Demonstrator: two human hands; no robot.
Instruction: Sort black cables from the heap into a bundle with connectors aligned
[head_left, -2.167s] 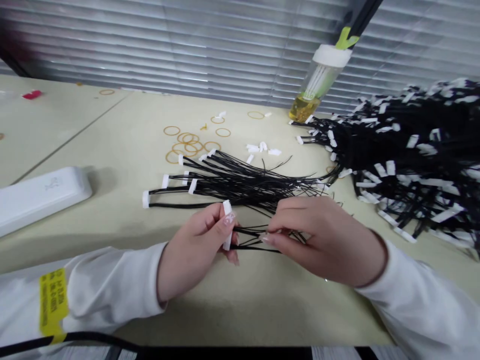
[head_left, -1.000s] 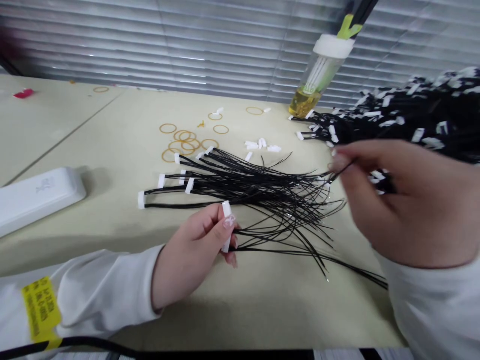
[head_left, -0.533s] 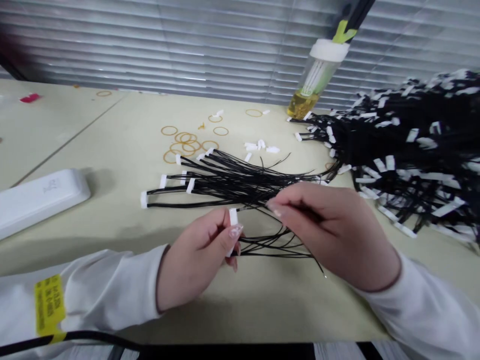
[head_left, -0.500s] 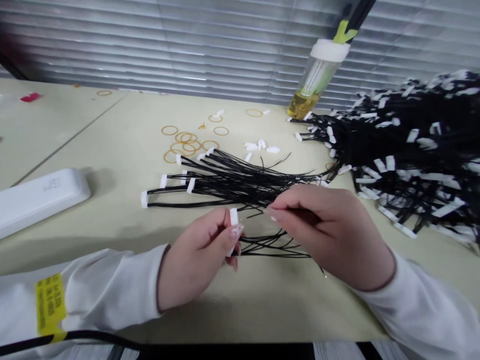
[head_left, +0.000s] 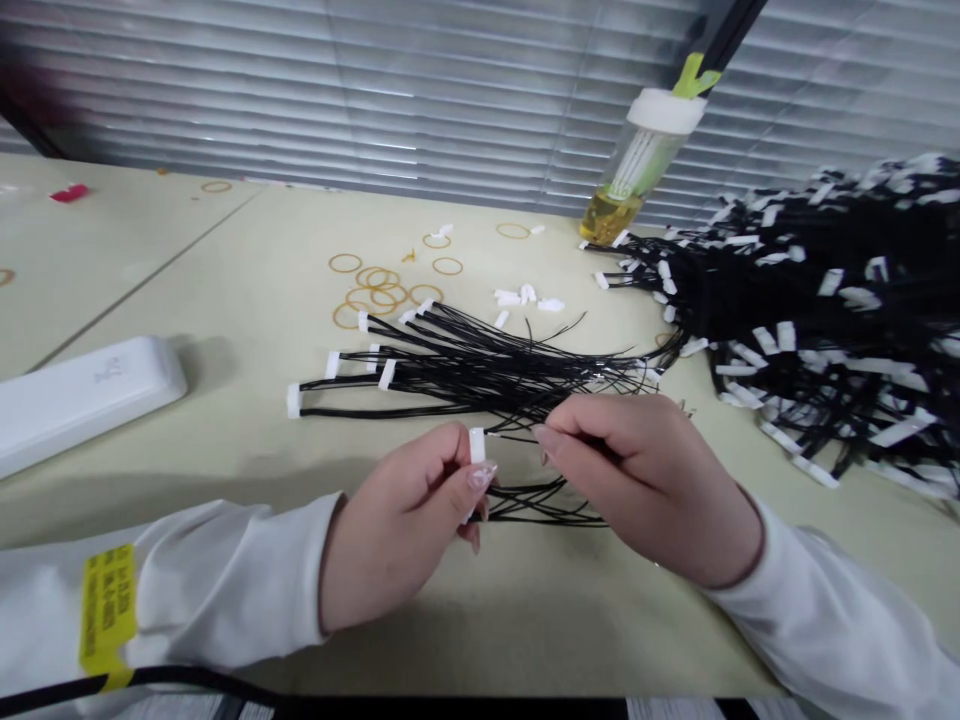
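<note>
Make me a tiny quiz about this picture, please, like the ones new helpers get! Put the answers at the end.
1. Which hand grips the white connector?
2. True or false: the bottle's cap is red.
3. Which sits furthest right?
A) white case
B) pile of black wires
C) yellowish rings

Key:
1. The left hand.
2. False; the cap is white.
3. B.
</note>
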